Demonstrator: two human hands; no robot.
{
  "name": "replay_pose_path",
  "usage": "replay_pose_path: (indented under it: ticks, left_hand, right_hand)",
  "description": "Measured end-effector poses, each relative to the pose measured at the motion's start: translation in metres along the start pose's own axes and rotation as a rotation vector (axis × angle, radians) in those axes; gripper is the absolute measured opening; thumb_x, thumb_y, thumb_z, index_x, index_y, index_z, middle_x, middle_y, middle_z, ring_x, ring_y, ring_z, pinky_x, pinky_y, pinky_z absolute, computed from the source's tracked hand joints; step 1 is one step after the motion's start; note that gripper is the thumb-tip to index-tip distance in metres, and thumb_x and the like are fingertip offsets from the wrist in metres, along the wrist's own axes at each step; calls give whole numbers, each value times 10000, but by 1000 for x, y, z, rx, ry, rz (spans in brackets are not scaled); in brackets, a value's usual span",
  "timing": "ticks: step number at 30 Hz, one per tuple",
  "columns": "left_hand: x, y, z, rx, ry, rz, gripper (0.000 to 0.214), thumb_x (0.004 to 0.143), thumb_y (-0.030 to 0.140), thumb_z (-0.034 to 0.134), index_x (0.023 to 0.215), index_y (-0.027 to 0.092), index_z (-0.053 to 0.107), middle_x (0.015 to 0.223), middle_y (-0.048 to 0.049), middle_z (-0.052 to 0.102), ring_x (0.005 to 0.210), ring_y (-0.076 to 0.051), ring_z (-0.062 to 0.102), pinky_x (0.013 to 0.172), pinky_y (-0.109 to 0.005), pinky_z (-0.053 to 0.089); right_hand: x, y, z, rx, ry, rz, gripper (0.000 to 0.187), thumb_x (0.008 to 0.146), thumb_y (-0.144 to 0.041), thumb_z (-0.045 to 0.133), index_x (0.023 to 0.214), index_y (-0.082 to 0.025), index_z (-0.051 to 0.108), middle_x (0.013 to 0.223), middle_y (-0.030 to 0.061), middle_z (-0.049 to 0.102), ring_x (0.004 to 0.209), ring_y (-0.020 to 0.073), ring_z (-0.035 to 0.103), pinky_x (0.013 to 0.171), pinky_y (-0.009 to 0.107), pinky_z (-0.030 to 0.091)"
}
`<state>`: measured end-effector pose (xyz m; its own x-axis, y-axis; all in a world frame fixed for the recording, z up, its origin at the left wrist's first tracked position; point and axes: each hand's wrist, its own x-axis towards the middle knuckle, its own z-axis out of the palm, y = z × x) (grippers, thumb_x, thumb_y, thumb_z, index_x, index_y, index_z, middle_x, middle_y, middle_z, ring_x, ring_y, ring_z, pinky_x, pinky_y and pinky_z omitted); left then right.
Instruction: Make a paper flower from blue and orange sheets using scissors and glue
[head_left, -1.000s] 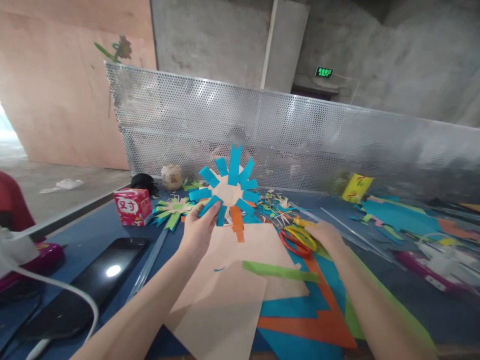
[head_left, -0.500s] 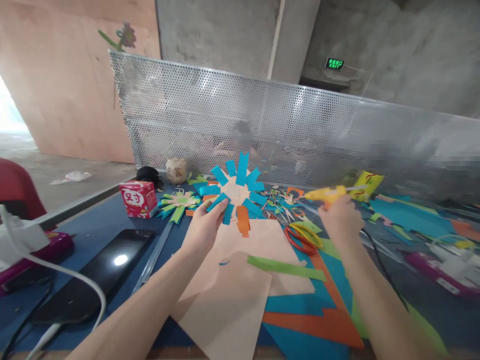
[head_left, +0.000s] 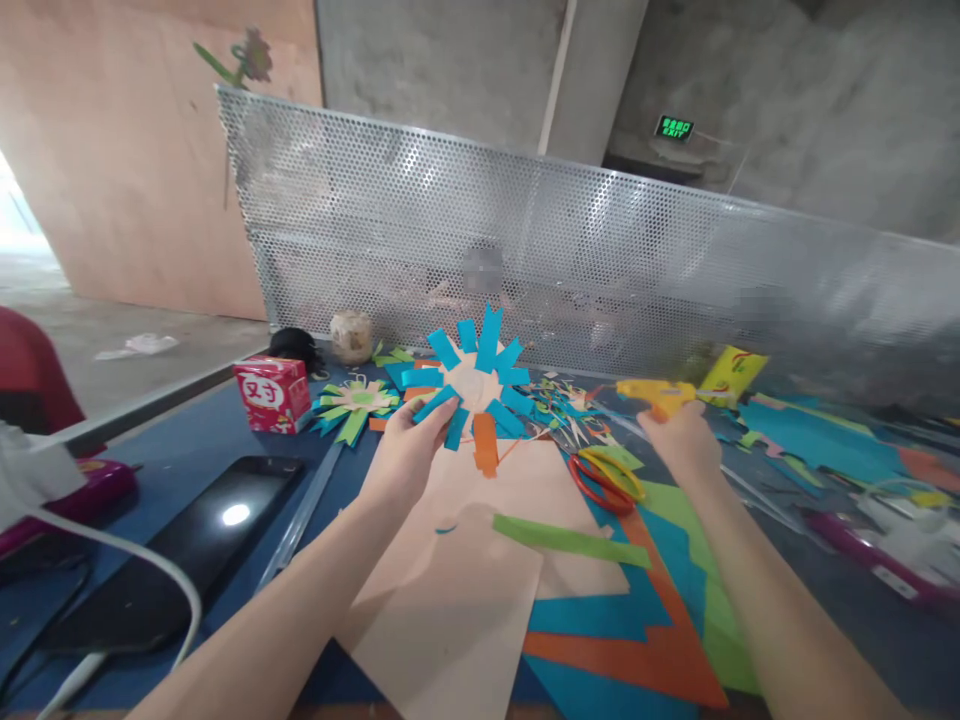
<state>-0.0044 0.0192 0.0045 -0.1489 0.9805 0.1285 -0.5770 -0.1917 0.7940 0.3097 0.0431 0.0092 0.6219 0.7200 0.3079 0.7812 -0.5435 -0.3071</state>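
Note:
My left hand (head_left: 405, 455) pinches the lower edge of a paper flower (head_left: 474, 378) with blue strip petals, a pale round centre and one orange strip hanging down. It is held up above a peach paper sheet (head_left: 480, 560). My right hand (head_left: 679, 435) is closed around the handle of a yellow glue gun (head_left: 654, 394), lifted to the right of the flower with its nozzle pointing left. Red and yellow scissors (head_left: 604, 472) lie on the table below that hand. A loose green strip (head_left: 570, 540) lies on the peach sheet.
A black phone (head_left: 187, 540) and a white cable (head_left: 142, 570) lie at the left. A red carton (head_left: 271, 392), a finished green and blue flower (head_left: 352, 405) and paper scraps sit further back. Blue, orange and green sheets (head_left: 637, 640) cover the right. A perforated metal panel (head_left: 600, 250) closes the far edge.
My right hand left the scissors, picked up the yellow glue gun and turned it toward the flower. My left hand kept the flower held up in nearly the same place.

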Motion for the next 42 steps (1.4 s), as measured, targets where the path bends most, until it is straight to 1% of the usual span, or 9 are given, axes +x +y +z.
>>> replay_pose_path:
  ticks: [4, 7, 10, 12, 19, 23, 28, 33, 42]
  left_hand:
    - [1, -2, -1, 41, -4, 8, 233, 545, 225, 755, 714, 141, 618, 688, -14, 645, 580, -91, 579, 555, -202, 449]
    - [1, -3, -2, 83, -10, 34, 219, 546, 238, 757, 684, 143, 616, 639, 0, 625, 581, -92, 571, 556, -201, 444]
    - [1, -2, -1, 97, -30, 62, 218, 549, 248, 759, 685, 145, 623, 622, 6, 622, 586, -93, 571, 564, -199, 447]
    - [1, 0, 0, 62, -40, 50, 212, 548, 235, 760, 683, 148, 622, 626, 7, 630, 577, -90, 575, 564, -193, 451]
    - [-2, 6, 5, -54, -154, -159, 228, 558, 186, 746, 758, 147, 645, 810, -54, 679, 732, -161, 634, 679, -259, 495]
    - [-3, 3, 6, -49, -190, -229, 181, 573, 188, 738, 730, 172, 649, 791, -39, 669, 681, -145, 620, 606, -241, 491]
    - [-6, 2, 2, -17, -191, -376, 186, 562, 217, 750, 709, 201, 636, 744, -21, 660, 625, -141, 605, 565, -260, 493]
    - [-8, 0, -1, 56, -322, -484, 171, 606, 239, 731, 755, 212, 650, 772, -40, 672, 653, -166, 621, 567, -286, 503]
    - [-8, -6, -5, 6, -452, -412, 183, 598, 222, 742, 765, 199, 670, 820, -68, 687, 761, -194, 644, 654, -264, 507]
  right_hand:
    - [-2, -3, 0, 26, 1, 16, 508, 704, -476, 501, 1067, -125, 454, 934, 178, 625, 901, 300, 608, 707, 360, 460]
    - [-2, -7, -8, 22, 14, 19, 561, 723, -490, 466, 1104, -80, 419, 963, 214, 610, 932, 320, 592, 726, 379, 455]
    - [-3, -11, -18, 10, -5, -10, 542, 677, -469, 528, 1051, -87, 446, 929, 207, 619, 919, 335, 593, 731, 384, 449]
    - [-8, -15, -21, 11, 21, -43, 521, 712, -471, 480, 1061, -89, 424, 909, 193, 621, 902, 325, 598, 711, 372, 448]
    - [-36, -25, -16, 136, 270, -342, 434, 716, -441, 481, 1027, -150, 397, 857, 120, 627, 781, 288, 616, 616, 326, 441]
    - [-52, -27, -14, 323, 380, -556, 455, 693, -425, 519, 1036, -153, 394, 894, 116, 616, 783, 269, 615, 606, 311, 454]
    - [-66, -27, -19, 523, 302, -752, 448, 679, -387, 542, 1038, -163, 395, 900, 110, 618, 779, 249, 620, 592, 299, 464]
    - [-71, -27, -20, 570, 237, -762, 405, 667, -398, 557, 975, -189, 397, 845, 85, 608, 747, 240, 612, 552, 287, 454]
    - [-71, -27, -19, 726, 233, -809, 303, 693, -349, 548, 933, -207, 431, 813, 49, 607, 723, 200, 605, 610, 300, 475]
